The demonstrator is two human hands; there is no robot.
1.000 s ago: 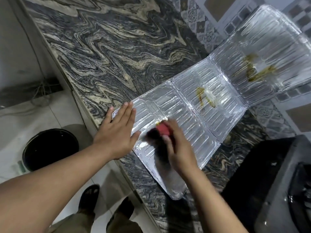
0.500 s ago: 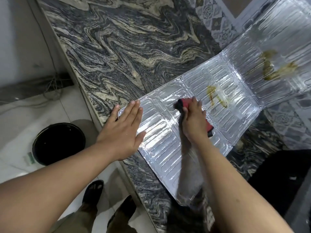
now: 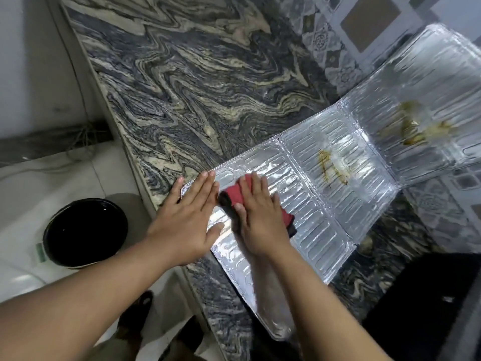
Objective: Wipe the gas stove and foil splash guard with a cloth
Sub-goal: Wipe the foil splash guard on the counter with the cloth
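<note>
The foil splash guard (image 3: pixel 325 225) lies unfolded across the marble counter, its far panel leaning up against the tiled wall. Yellow-brown grease streaks mark the middle panel (image 3: pixel 331 165) and the far panel (image 3: pixel 413 126). My left hand (image 3: pixel 190 217) lies flat with straight fingers on the near panel's left edge, holding it down. My right hand (image 3: pixel 260 214) presses a red and black cloth (image 3: pixel 233 196) flat onto the near panel, right beside my left hand. The black gas stove (image 3: pixel 426 308) fills the lower right corner, mostly dark.
The veined marble counter (image 3: pixel 195 87) stretches away to the upper left. A black bucket (image 3: pixel 86 233) stands on the white tiled floor below the counter edge. Patterned wall tiles (image 3: pixel 338 35) back the counter. My feet (image 3: pixel 135 316) show near the counter front.
My right hand has slid the cloth left and toward me along the near panel, ending up next to my left hand. The left hand has stayed pressed on the foil.
</note>
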